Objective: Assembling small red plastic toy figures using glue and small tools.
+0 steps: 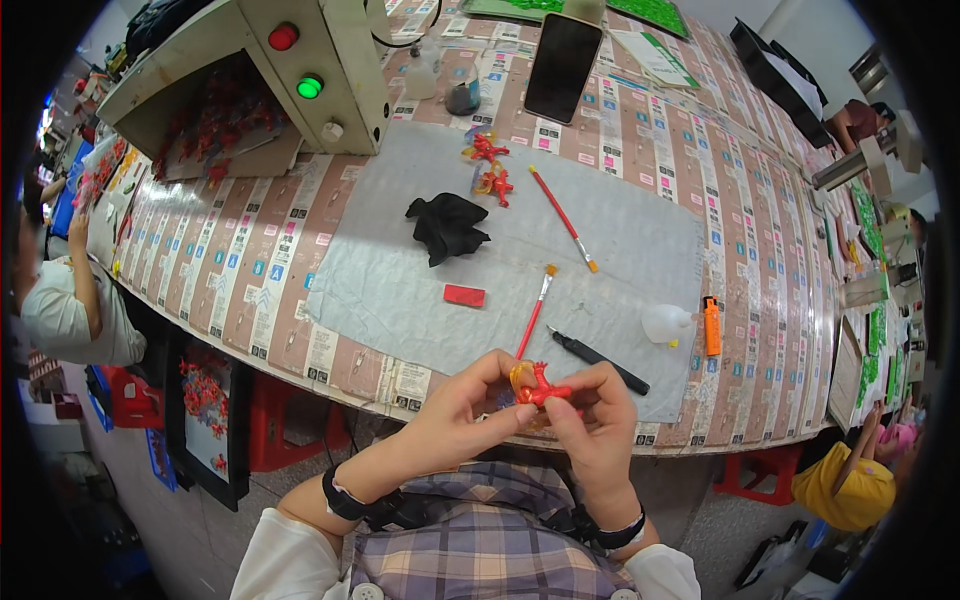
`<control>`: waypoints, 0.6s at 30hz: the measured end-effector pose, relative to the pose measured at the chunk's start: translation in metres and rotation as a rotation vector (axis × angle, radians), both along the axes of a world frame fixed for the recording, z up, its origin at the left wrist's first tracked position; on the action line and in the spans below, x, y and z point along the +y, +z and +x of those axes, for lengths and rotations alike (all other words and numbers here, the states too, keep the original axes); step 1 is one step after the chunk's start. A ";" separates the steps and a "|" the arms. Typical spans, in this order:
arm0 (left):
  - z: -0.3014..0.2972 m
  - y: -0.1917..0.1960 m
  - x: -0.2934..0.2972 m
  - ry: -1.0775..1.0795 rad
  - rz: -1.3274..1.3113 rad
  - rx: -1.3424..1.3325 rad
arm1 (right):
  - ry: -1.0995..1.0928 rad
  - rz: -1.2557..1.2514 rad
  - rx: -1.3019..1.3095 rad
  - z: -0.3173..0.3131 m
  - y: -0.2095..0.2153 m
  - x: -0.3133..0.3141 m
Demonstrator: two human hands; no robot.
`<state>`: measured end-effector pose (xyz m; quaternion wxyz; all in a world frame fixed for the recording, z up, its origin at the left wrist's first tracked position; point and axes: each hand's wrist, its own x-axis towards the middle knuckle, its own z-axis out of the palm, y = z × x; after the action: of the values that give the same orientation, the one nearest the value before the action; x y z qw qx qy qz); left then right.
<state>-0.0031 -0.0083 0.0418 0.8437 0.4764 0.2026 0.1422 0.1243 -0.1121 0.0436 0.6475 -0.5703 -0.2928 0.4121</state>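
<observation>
Hands: the left hand and right hand meet at the near table edge, fingers curled shut around a small red figure.
Figure: pinched between both thumbs and fingertips; its lower part is hidden behind the fingers.
Mat: a grey cloth holds a flat red block, an orange lighter at right and a crumpled black rag.
Far left: a beige box with red and green round buttons.
Table cover: striped printed sheets, print too small to make out.
</observation>
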 end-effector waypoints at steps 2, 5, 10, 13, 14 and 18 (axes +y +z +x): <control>0.001 0.001 -0.002 0.018 -0.019 -0.029 | 0.016 -0.001 0.054 0.005 0.003 0.003; 0.000 -0.005 -0.005 0.029 -0.054 -0.067 | 0.037 0.009 0.096 0.007 0.003 0.006; -0.003 -0.015 -0.005 0.001 -0.068 -0.105 | 0.073 -0.003 0.085 0.011 0.001 0.007; -0.003 -0.015 -0.005 0.007 -0.090 -0.108 | 0.065 0.004 0.080 0.010 0.000 0.008; -0.003 -0.015 -0.006 0.010 -0.094 -0.108 | 0.062 0.003 0.083 0.009 0.000 0.008; -0.003 -0.015 -0.006 0.014 -0.100 -0.108 | 0.061 0.009 0.099 0.008 0.001 0.009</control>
<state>-0.0066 -0.0145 0.0263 0.8752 0.4237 0.1668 0.1632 0.1327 -0.1036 0.0446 0.6509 -0.5372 -0.2792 0.4581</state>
